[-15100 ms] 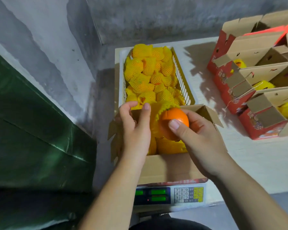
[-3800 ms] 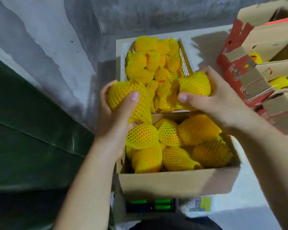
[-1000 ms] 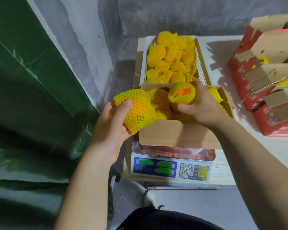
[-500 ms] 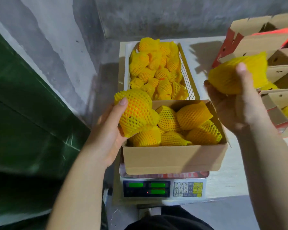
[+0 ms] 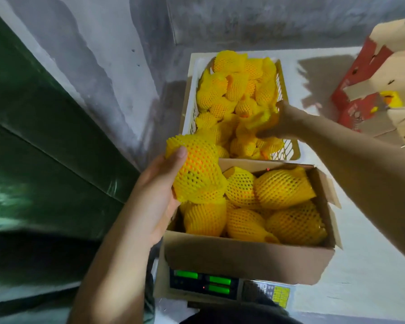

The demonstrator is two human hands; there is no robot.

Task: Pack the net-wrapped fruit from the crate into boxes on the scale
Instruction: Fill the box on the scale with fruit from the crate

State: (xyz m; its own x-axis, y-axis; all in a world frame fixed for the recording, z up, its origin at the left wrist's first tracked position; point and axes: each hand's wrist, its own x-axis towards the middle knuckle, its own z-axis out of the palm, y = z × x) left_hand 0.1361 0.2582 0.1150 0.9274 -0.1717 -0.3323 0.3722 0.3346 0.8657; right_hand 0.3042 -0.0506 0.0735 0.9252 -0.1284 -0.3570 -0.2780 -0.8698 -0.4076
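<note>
Yellow foam-net fruit everywhere: big pile in the crate at far centre, plus approx six wrapped pcs already in the cardboard box on the scale, near centre. Box looks nearly full, top layer about level w/ the rim.

Left hand has its grip clenched round one netted fruit, thumb on top, held at the box's far-left corner, partly over the rim, not yet set down. Orange skin shows thru the mesh. Right hand reaches into the crate's right side, fingers buried among the nets; blurred, so can't tell if that grip is grasping a piece or just touching.

Step, my read: adding last pcs to hit weight. Scale display green, digits unreadable.

Risks:
- held fruit hangs half outside the box on the left; table edge is right there, so a loose release could roll it off onto the floor.
- little room left; pushing it in could squash pcs below or leave it perched and unstable.
- nets slip, fruit could slide out of the sleeve if gripped by the foam only.
- right-hand pull may drag neighbouring nets out of the crate.

Outward: white table, red cartons far right w/ fruit inside, grey wall, green sheeting on the left.
</note>
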